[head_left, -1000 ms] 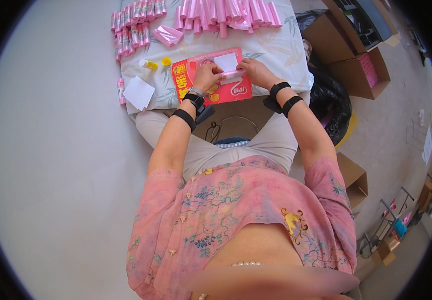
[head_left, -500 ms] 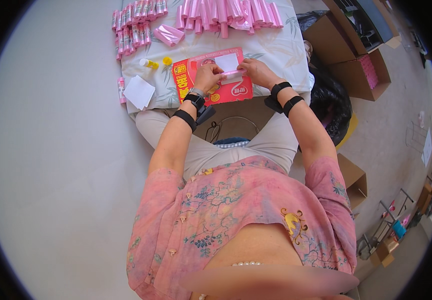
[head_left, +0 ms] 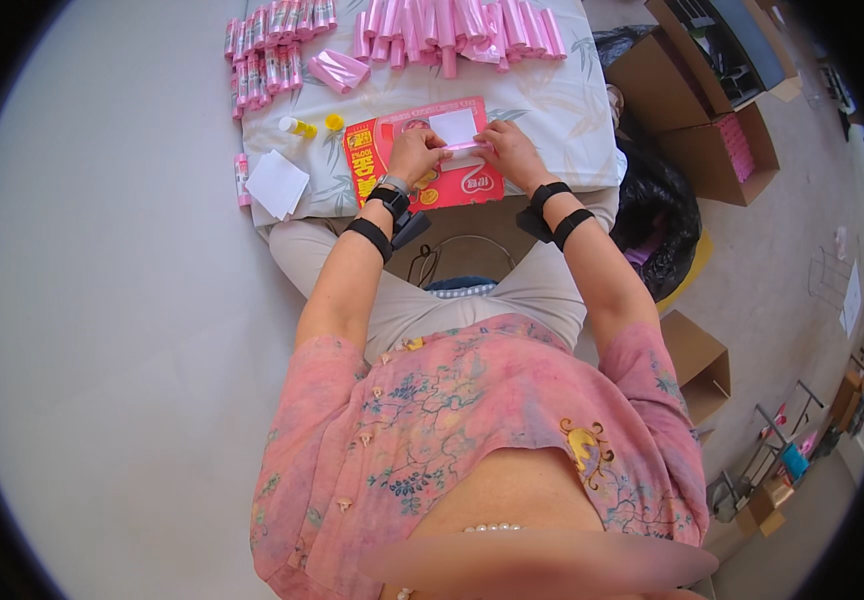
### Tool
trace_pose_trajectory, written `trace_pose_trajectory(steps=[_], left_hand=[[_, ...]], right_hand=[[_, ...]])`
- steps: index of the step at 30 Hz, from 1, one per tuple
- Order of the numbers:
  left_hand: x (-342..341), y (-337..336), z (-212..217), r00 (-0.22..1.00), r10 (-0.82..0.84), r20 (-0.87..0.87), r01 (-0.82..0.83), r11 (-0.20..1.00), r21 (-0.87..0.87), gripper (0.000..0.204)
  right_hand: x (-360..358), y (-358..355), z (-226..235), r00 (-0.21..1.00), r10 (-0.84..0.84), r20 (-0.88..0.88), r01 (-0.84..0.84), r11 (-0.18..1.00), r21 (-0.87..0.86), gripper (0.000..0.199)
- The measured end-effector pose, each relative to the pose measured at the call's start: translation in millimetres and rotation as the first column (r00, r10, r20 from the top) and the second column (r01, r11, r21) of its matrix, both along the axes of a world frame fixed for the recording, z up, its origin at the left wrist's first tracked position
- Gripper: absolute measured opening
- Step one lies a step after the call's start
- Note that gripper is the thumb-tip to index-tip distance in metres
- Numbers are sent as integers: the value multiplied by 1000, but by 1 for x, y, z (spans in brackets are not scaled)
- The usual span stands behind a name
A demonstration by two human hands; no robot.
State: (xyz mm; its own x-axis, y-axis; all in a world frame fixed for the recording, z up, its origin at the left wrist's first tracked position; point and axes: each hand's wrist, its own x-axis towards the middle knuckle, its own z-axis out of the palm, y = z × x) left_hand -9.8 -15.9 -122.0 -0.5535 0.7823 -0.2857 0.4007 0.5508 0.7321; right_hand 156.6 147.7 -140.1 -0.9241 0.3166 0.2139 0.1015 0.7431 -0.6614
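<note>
On a red printed cardboard sheet [head_left: 377, 172] at the table's near edge lies a small pink plastic roll [head_left: 462, 149]. My left hand [head_left: 415, 157] pinches its left end, and my right hand [head_left: 512, 156] has its fingertips closed on the right end. A white paper slip [head_left: 452, 125] lies flat just beyond the roll. Left of the cardboard are a yellow-and-white glue stick [head_left: 297, 127] and a yellow cap [head_left: 335, 122]. A small stack of white paper slips [head_left: 277, 186] rests nearer me.
Labelled pink rolls [head_left: 267, 75] are piled at the far left, with one labelled roll [head_left: 243, 180] nearer. Plain pink rolls [head_left: 422, 28] line the far side. A loose pink roll [head_left: 338, 70] lies before them. Right of the table are a black plastic bag [head_left: 664, 205] and open cardboard boxes [head_left: 672, 85].
My right hand and forearm have shifted slightly left and toward me, the fingertips still at the roll's right end. My left hand stays nearly in place.
</note>
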Motion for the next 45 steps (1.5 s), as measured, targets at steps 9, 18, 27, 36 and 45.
trace_pose_trajectory(steps=[9, 18, 27, 36, 45], left_hand=[[-13, -2, -9, 971, -91, -219, 95, 995, 6, 27], [5, -15, -19, 928, 188, -321, -141, 976, 164, 13], [95, -19, 10, 717, -74, -693, 256, 953, 163, 56], [90, -15, 1, 698, -41, -715, 259, 945, 199, 51], [88, -10, 4, 660, -41, -750, 244, 956, 161, 45]], right_hand=[[-15, 7, -5, 987, -45, 153, 76, 976, -202, 23], [-26, 9, 3, 965, -33, 261, 107, 956, -272, 25], [-25, 14, -1, 966, -22, 258, 76, 977, -200, 24], [-21, 13, -2, 971, -15, 239, 69, 973, -222, 21], [-19, 13, -4, 984, -10, 177, 48, 977, -209, 16]])
